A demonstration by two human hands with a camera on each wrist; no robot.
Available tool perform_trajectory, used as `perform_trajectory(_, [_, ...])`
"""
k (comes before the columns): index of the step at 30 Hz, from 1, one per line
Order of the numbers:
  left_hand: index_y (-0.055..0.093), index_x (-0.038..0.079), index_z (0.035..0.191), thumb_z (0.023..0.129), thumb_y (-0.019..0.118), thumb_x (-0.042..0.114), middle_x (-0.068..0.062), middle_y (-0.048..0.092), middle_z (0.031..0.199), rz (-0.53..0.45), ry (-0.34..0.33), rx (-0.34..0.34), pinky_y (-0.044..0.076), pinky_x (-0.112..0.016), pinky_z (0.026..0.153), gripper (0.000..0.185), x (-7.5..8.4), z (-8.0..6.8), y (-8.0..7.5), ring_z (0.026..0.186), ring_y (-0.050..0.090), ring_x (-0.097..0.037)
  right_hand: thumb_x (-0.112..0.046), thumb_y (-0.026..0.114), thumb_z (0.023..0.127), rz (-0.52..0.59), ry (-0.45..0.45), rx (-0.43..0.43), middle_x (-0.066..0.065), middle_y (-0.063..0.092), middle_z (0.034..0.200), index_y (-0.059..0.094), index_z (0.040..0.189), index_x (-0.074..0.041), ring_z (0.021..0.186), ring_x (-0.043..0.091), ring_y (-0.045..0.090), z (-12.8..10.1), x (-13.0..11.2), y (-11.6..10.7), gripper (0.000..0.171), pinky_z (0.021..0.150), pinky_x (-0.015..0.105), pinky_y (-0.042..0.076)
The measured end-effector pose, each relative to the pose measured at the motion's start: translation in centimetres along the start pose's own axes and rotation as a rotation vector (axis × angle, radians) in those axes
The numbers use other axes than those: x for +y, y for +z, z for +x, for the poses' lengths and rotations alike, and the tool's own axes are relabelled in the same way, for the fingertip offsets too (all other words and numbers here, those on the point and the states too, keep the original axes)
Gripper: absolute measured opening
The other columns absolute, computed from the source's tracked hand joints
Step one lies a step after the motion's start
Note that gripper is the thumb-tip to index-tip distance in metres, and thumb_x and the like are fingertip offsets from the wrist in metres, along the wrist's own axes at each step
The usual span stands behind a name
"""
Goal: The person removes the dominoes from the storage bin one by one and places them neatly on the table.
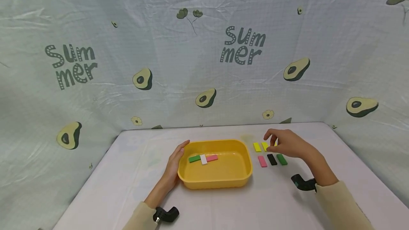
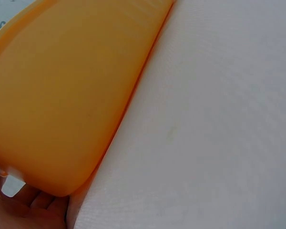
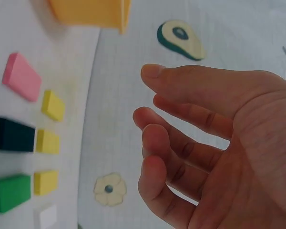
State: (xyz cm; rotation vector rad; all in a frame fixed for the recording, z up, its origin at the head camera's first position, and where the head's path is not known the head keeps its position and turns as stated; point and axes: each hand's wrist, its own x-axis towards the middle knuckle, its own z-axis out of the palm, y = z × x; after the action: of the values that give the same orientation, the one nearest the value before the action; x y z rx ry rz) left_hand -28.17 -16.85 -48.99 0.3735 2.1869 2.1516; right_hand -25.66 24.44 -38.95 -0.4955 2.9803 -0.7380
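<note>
Your left hand (image 1: pixel 174 164) is closest in and furthest left, lying flat along the short left wall of the yellow tray (image 1: pixel 186 178), fingers straight and pressed to the rim, gripping nothing. From the left wrist view you mostly just get the tray's orange-yellow outer wall on the white table (image 2: pixel 214 124).

Inside the tray sit a green block (image 1: pixel 194 159), a white block (image 1: pixel 203 159) and a pink block (image 1: pixel 212 158), end to end in a line.

Right of the tray, on the table, there's a row of yellow blocks (image 1: pixel 257 147), and nearer you a pink one (image 1: pixel 262 161), a black one (image 1: pixel 272 159) and a green one (image 1: pixel 282 159).

Your right hand (image 1: pixel 287 144) hovers over the yellow row, fingers loosely curled and spread, holding nothing. A white tile (image 3: pixel 47 215) shows by the green one.
</note>
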Motion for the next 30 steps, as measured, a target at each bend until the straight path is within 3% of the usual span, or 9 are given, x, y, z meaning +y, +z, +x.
perform_trajectory(9, [0.039,0.012,0.159,0.114,0.029,0.03,-0.012,0.03,0.17,0.012,-0.003,-0.003,0.016,-0.055,0.131,0.049,0.1,0.0,0.0,0.158,0.025,-0.034,-0.019,0.078,0.091,0.006,-0.102,0.012,-0.001,0.069,0.093,0.067,0.116,-0.014,0.073,0.012,0.059,1.6,-3.6,1.1,0.028,0.066,0.024,0.055])
perform_trajectory(16, [0.039,0.012,0.159,0.114,0.029,0.029,-0.012,0.031,0.169,0.012,-0.008,0.007,0.016,-0.055,0.131,0.049,0.0,0.1,0.1,0.158,0.025,-0.034,-0.018,0.077,0.092,0.036,-0.156,-0.026,0.0,0.07,0.096,0.068,0.121,-0.01,0.077,0.013,0.06,3.4,-6.6,2.7,0.031,0.071,0.025,0.057])
perform_trajectory(30, [0.039,0.013,0.159,0.114,0.03,0.031,-0.011,0.031,0.17,0.019,-0.017,0.017,0.016,-0.054,0.131,0.05,0.0,0.4,0.2,0.159,0.025,-0.033,-0.018,0.079,0.091,0.055,-0.196,-0.067,0.002,0.071,0.106,0.068,0.122,-0.014,0.093,0.016,0.061,6.3,-10.2,6.1,0.033,0.085,0.032,0.058])
